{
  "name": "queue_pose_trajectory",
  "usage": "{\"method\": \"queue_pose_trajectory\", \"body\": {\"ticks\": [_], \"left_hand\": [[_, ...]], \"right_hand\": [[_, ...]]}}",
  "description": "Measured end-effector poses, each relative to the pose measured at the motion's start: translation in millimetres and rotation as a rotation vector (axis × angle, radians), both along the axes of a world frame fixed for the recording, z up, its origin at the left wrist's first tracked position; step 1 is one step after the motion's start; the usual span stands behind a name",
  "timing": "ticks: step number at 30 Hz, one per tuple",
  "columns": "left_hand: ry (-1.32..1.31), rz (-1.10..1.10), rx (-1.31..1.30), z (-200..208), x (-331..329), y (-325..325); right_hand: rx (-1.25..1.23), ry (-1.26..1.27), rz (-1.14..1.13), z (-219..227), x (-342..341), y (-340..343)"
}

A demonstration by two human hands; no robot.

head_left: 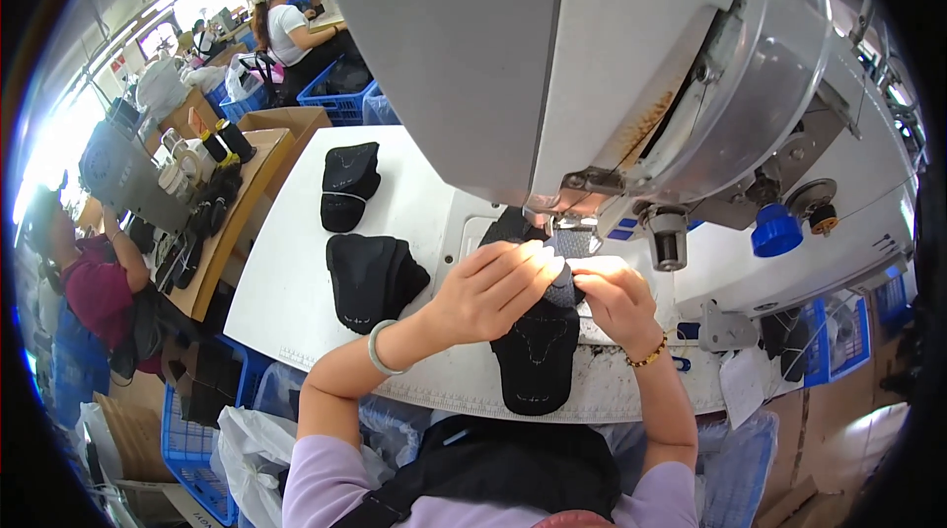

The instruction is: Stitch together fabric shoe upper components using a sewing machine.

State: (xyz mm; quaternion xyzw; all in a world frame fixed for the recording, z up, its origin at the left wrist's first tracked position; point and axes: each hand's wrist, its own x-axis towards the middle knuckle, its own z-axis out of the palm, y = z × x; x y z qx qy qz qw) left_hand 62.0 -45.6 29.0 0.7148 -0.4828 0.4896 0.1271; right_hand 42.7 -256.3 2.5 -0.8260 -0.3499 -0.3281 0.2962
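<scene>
Under the needle area of a large grey-white sewing machine (464,65), both my hands are at a black fabric piece that looks like a shoe upper (535,360), with pale stitched or marked lines. A small grey textured fabric piece (560,291) lies on its upper part. My left hand (501,289) pinches the grey piece from the left, fingertips close to the presser foot (575,237). From the right, my right hand (619,299) pinches its edge between thumb and fingers. The exact fold under my fingertips is hidden.
Two stacks of black uppers, one banded (347,195) and one loose (367,281), lie left on the white table (286,281). A blue knob (777,230) juts from the machine. Blue crates (202,444) stand around. Co-workers (288,30) sit beyond and at left.
</scene>
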Motion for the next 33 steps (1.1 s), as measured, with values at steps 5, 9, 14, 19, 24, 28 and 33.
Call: {"method": "queue_pose_trajectory", "body": {"ticks": [5,9,14,19,24,28,33], "left_hand": [[-0.014,0.004,0.010,3.1,-2.9,-6.8],[0.004,0.019,-0.006,4.5,-0.1,-5.7],[0.025,-0.024,-0.047,5.2,10.2,-5.0],[0.190,-0.119,0.005,8.0,17.7,5.6],[0.288,-0.200,0.002,0.7,31.2,13.0],[0.294,-0.234,-0.069,-7.5,36.9,12.0],[0.404,-0.307,-0.229,-16.0,45.9,9.0]], "right_hand": [[-0.009,-0.351,0.018,0.8,7.3,-6.9],[0.031,-0.292,0.045,-2.4,9.6,-5.2],[0.043,-0.244,0.021,3.1,8.3,-1.3],[-0.030,-0.276,-0.014,14.1,2.3,8.3],[-0.067,-0.280,-0.143,12.8,-8.7,25.1],[-0.055,-0.302,-0.196,14.4,-9.2,30.3],[-0.069,-0.291,-0.247,14.2,-9.9,37.6]]}}
